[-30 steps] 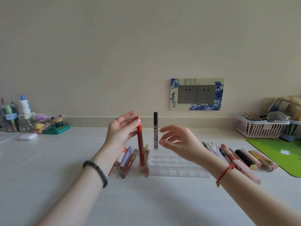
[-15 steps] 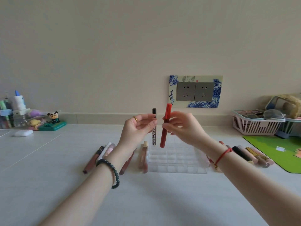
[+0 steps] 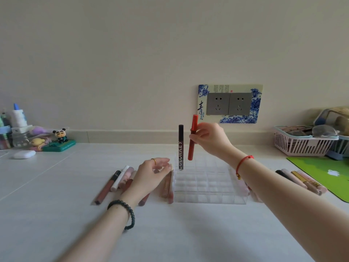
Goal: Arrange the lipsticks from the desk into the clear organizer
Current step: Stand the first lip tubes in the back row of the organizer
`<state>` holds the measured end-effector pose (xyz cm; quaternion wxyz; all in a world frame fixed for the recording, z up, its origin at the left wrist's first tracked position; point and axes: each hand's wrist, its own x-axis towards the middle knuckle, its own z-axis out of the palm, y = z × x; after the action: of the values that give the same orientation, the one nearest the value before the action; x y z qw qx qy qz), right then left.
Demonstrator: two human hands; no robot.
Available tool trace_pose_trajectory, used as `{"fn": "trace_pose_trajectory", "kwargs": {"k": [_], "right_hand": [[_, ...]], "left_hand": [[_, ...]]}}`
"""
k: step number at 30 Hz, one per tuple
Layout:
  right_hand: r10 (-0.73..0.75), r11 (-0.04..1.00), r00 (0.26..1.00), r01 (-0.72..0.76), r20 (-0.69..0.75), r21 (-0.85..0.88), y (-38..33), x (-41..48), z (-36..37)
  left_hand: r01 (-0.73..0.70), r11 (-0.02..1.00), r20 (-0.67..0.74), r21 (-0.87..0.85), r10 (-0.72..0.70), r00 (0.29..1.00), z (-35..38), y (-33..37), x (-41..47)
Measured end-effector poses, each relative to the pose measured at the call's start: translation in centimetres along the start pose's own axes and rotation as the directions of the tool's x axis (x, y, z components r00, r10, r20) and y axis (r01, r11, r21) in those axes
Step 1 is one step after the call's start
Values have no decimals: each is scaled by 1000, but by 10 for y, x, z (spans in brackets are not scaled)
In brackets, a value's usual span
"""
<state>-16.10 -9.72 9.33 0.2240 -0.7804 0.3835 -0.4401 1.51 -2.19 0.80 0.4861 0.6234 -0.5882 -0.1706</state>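
A clear gridded organizer (image 3: 209, 193) sits mid-desk. A dark lipstick tube (image 3: 181, 147) stands upright in its far left corner. My right hand (image 3: 209, 139) grips a red lipstick (image 3: 192, 138) upright, its lower end just above the back row beside the dark tube. My left hand (image 3: 151, 175) hovers low over several lipsticks (image 3: 115, 181) lying left of the organizer, fingers loosely curled over a pinkish tube (image 3: 167, 186); whether it grips one is unclear. More lipsticks (image 3: 300, 179) lie to the right, partly hidden by my right forearm.
A pink basket (image 3: 300, 146) and a green mat (image 3: 324, 173) are at the right. Figurines (image 3: 60, 138), bottles (image 3: 18, 120) and a white case (image 3: 24, 154) stand at the far left. A socket plate (image 3: 229, 104) is on the wall.
The red lipstick passed from my left hand to my right and moved over the organizer's back row. My left hand dropped to the lipsticks left of the organizer.
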Motion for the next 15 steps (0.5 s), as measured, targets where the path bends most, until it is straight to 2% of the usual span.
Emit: {"fn": "trace_pose_trajectory", "kwargs": {"k": [7, 15], "right_hand": [[24, 999, 1000, -23, 17, -22, 14, -7, 9], [20, 999, 999, -19, 27, -38, 16, -10, 10]], "left_hand": [[42, 995, 73, 96, -49, 996, 2, -3, -2], [34, 997, 120, 68, -42, 992, 3, 2, -7]]}}
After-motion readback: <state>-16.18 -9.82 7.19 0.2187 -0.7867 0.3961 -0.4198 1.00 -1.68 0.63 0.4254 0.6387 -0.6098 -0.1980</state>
